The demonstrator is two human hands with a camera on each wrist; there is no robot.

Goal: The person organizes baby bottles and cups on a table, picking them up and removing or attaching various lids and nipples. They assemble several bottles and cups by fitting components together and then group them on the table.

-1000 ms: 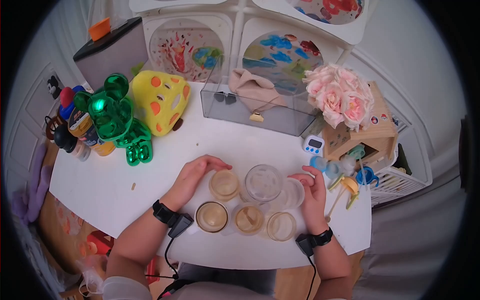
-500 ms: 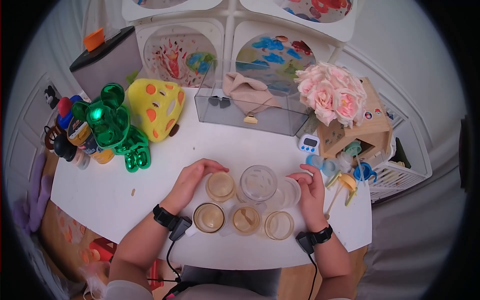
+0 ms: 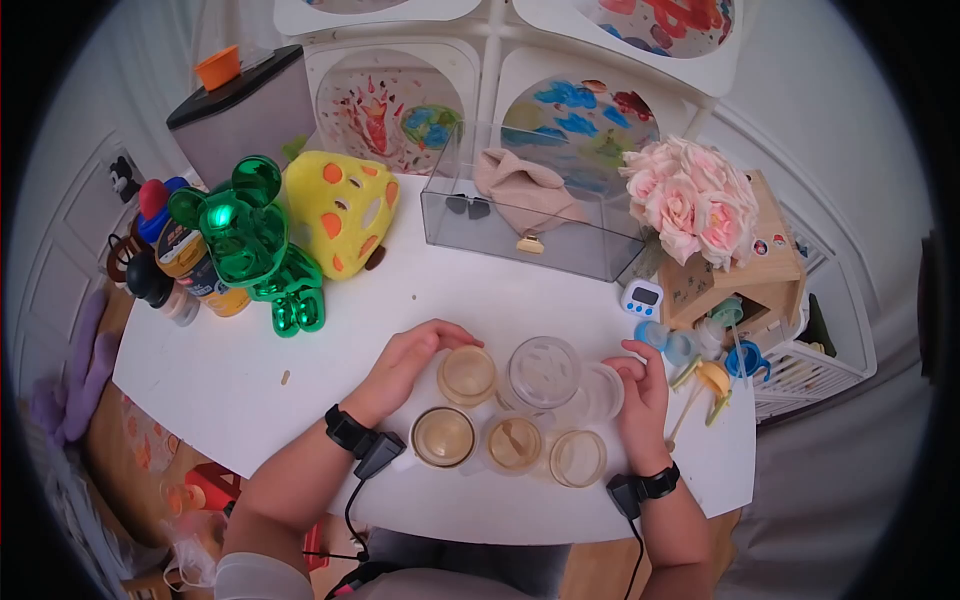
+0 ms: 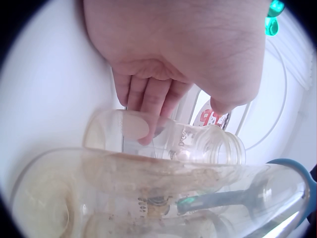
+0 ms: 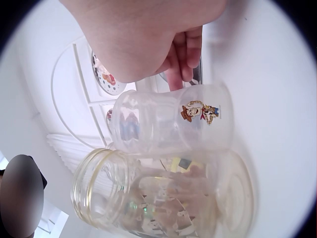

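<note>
Several clear, uncapped bottles stand grouped between the two hands in the head view. My left hand (image 3: pixel 400 368) lies along the left side, its fingers stretched behind the back-left bottle (image 3: pixel 467 376). In the left wrist view the fingertips overlap a clear bottle (image 4: pixel 190 141) behind a nearer brown-stained one (image 4: pixel 124 171). On the other side, my right hand (image 3: pixel 643 405) rests with loosely bent fingers beside the frosted bottle (image 3: pixel 603 390). That one carries a cartoon cowboy print (image 5: pixel 202 112); a glass bottle (image 5: pixel 163 198) stands nearer the wrist. Neither hand grips anything.
Behind the bottles sits a clear box (image 3: pixel 530 245) with a beige cloth inside. A shiny green bear figure (image 3: pixel 245 240) and yellow plush (image 3: pixel 340 215) stand at left. At right are a timer (image 3: pixel 641 297), pink flowers (image 3: pixel 690 205), a wooden house (image 3: pixel 735 285) and small bottle parts (image 3: pixel 680 348).
The head view shifts slightly, sliding the whole scene left and then right. Hands and bottles keep about the same places relative to each other.
</note>
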